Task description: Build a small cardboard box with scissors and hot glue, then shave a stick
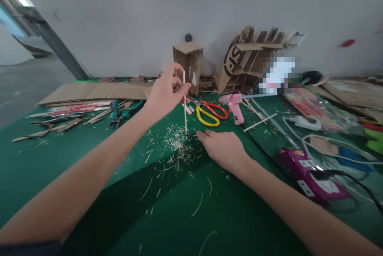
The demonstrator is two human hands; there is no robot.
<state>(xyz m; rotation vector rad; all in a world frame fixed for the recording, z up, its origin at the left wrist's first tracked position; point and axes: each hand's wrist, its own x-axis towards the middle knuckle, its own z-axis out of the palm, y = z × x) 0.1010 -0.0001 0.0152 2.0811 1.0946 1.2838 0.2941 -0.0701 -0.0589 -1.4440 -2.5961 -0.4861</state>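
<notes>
My left hand (169,90) is closed, pinching the upper part of a thin wooden stick (185,114) between thumb and fingers. The stick stands nearly upright, its lower end at the green tabletop. My right hand (223,148) is closed low over the table on a small knife; its thin dark blade (192,135) reaches the stick near the bottom, and the handle is hidden in the fingers. Pale curled wood shavings (178,144) lie heaped around that lower end, with more strands scattered toward me. Just behind are scissors (211,114) with one red and one yellow handle.
A pink glue gun (235,106) stands right of the scissors, its cord running toward a purple power strip (311,176). Cardboard boxes (188,64) line the wall. Teal-handled pliers (116,116), sticks and a cardboard sheet (95,91) lie left. White cables (332,148) loop at right.
</notes>
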